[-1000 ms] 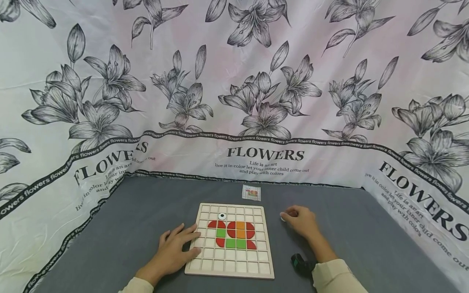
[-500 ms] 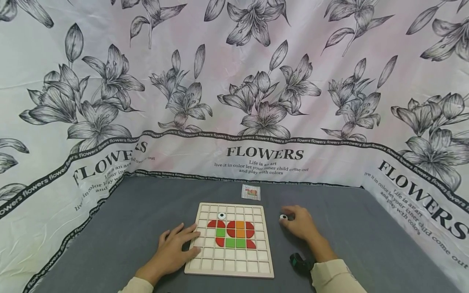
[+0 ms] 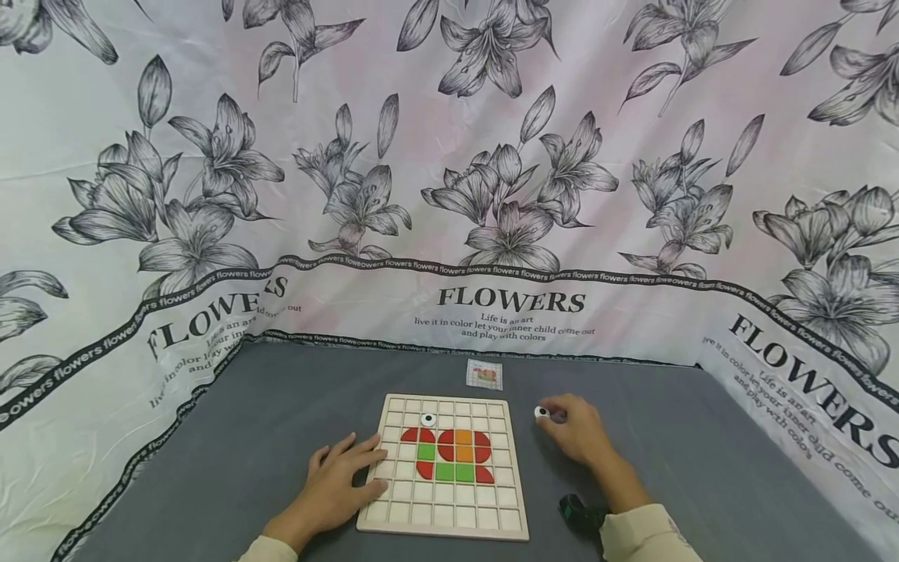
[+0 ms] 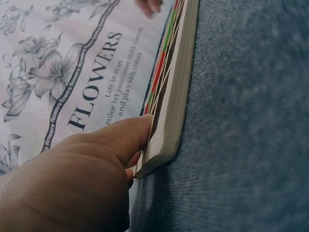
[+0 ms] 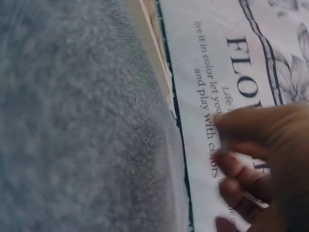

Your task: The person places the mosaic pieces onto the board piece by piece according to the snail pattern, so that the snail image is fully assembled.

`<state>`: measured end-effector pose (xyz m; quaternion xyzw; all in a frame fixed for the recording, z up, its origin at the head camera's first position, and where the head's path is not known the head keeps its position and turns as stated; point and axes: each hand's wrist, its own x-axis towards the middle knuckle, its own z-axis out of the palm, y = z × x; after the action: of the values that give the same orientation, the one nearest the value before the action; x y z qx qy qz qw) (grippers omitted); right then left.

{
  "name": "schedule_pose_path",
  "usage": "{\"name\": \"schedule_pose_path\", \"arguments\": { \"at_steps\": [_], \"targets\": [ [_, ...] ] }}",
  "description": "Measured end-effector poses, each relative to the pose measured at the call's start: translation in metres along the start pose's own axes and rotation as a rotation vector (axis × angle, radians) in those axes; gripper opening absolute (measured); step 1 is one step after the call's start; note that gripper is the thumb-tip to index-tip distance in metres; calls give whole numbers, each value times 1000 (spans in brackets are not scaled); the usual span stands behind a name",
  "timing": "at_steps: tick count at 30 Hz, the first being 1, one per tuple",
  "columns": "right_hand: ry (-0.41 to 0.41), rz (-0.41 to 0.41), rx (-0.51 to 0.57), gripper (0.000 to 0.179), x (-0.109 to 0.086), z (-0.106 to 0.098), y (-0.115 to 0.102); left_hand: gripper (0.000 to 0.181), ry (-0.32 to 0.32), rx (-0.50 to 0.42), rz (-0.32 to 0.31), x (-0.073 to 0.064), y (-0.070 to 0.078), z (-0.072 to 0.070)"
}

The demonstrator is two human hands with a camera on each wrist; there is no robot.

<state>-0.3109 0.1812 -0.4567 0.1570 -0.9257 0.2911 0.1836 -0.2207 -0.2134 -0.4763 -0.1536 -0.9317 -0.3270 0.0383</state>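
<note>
A square wooden grid board lies on the grey cloth with red, green and orange tiles set in its cells. Among them is a white eye piece with a black dot, near the upper left of the pattern. My left hand rests on the board's left edge, fingers spread; in the left wrist view its thumb lies along the rim. To the right of the board, my right hand pinches a second white eye piece between thumb and fingers. That piece is blurred and mostly hidden in the right wrist view.
A small picture card with a coloured grid pattern lies behind the board. A black strapped device is at the right wrist. Flower-printed fabric stands round the back and sides of the grey table.
In my right hand the eye piece has turned so its black-dotted face shows; at first only its edge showed. The left hand stays on the board. The head view has shifted slightly.
</note>
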Motion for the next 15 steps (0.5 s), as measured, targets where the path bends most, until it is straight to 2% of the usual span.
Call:
{"name": "schedule_pose_path", "arguments": {
  "at_steps": [4,10,15],
  "targets": [
    [55,-92,37,26,5,-7,-19,47,10,-2,3,0,0,1],
    [118,-183,69,27,16,-16,-56,47,12,1,8,0,1,0],
    [124,-253,136,26,23,-19,-85,47,4,-3,8,0,1,0]
  ]
}}
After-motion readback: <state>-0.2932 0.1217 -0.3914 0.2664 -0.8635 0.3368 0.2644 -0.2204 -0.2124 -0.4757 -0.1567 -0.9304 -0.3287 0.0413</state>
